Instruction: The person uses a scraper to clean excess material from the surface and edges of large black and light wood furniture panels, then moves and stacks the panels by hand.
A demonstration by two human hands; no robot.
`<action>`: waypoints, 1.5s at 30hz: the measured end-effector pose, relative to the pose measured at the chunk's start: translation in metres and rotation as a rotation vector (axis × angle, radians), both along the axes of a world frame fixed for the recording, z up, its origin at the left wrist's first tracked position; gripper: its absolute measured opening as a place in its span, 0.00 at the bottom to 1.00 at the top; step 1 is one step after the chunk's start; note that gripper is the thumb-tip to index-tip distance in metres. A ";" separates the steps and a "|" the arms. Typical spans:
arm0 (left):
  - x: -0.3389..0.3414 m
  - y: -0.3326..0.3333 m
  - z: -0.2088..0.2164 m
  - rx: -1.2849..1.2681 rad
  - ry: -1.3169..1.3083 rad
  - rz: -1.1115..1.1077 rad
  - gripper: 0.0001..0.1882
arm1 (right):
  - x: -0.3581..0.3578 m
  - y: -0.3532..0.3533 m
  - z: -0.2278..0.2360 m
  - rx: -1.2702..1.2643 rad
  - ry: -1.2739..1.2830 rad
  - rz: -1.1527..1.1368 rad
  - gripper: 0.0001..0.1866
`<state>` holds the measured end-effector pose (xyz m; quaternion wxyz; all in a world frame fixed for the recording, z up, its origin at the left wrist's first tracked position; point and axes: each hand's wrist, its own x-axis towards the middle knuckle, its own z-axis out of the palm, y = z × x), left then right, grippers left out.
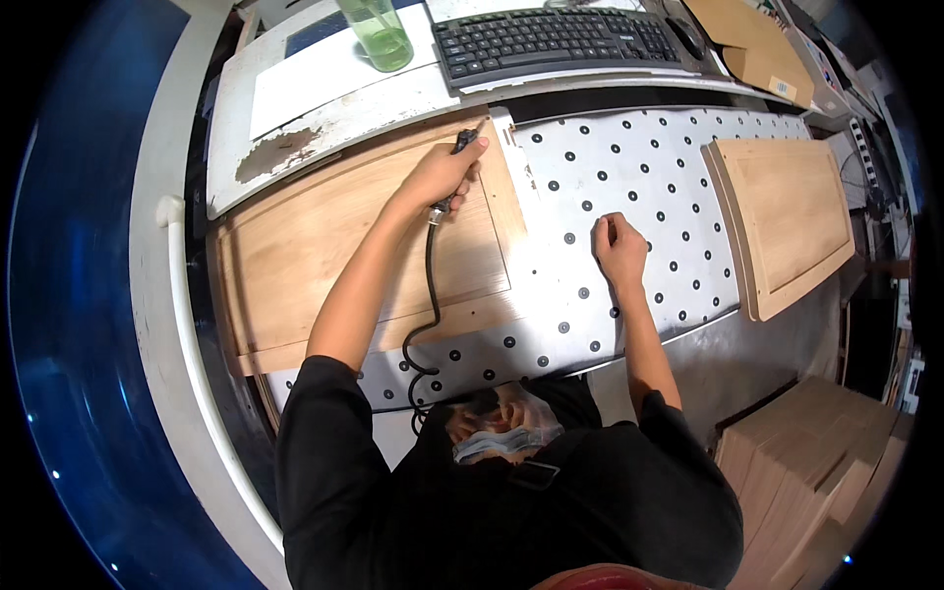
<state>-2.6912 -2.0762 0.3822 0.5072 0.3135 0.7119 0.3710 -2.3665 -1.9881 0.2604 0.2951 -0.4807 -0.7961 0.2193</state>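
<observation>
My left hand (444,177) is wrapped round a black corded hand tool (466,141) with a thin tip. The tip is over the far right corner of a light wooden panel (364,256) that has a raised frame. From the tool's metal collar a black cable (431,285) runs down across the panel toward my body. My right hand (619,251) hovers or rests over the white work surface (678,285) dotted with black discs, right of the panel. Its fingers are curled in, and whatever they may hold is hidden.
Another framed wooden panel (796,216) lies on a stack at the right. Behind, a worn white shelf (324,108) carries a green bottle (383,44), a black keyboard (551,44) and a mouse (685,37). Cardboard (737,44) is at far right; brown boards (787,442) stand lower right.
</observation>
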 end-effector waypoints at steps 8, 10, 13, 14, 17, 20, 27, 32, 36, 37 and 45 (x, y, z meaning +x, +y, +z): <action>0.022 -0.030 -0.007 0.012 -0.193 0.124 0.27 | -0.004 -0.001 -0.001 0.056 0.017 0.032 0.10; 0.049 -0.071 0.013 -0.058 -0.254 -0.022 0.27 | -0.003 -0.001 -0.003 0.046 0.019 0.046 0.10; 0.082 -0.151 -0.002 -0.014 -0.412 -0.478 0.27 | 0.003 -0.006 0.001 0.053 0.005 0.003 0.10; 0.090 -0.181 0.002 -0.029 -0.429 -0.565 0.27 | 0.001 -0.007 0.002 0.061 -0.001 0.004 0.10; 0.106 -0.282 -0.006 -0.013 -0.343 -0.557 0.24 | -0.001 -0.008 -0.002 0.058 -0.007 -0.003 0.11; 0.103 -0.372 0.000 0.097 -0.575 -0.048 0.19 | -0.006 -0.006 -0.011 0.067 -0.026 0.020 0.11; 0.113 -0.494 0.002 -0.001 0.098 1.332 0.30 | -0.057 -0.021 -0.005 -0.134 0.327 0.163 0.12; 0.133 -0.492 -0.002 0.097 -0.008 1.335 0.29 | -0.175 -0.180 0.066 -0.281 -0.074 0.752 0.12; 0.124 -0.479 -0.005 0.150 0.021 1.348 0.28 | -0.211 -0.232 0.026 0.007 -0.031 1.002 0.09; 0.119 -0.477 -0.004 0.164 0.064 1.372 0.27 | -0.214 -0.237 0.026 0.055 -0.033 1.014 0.09; 0.116 -0.463 -0.001 0.162 -0.034 1.137 0.25 | -0.202 -0.233 0.023 0.051 0.065 1.118 0.08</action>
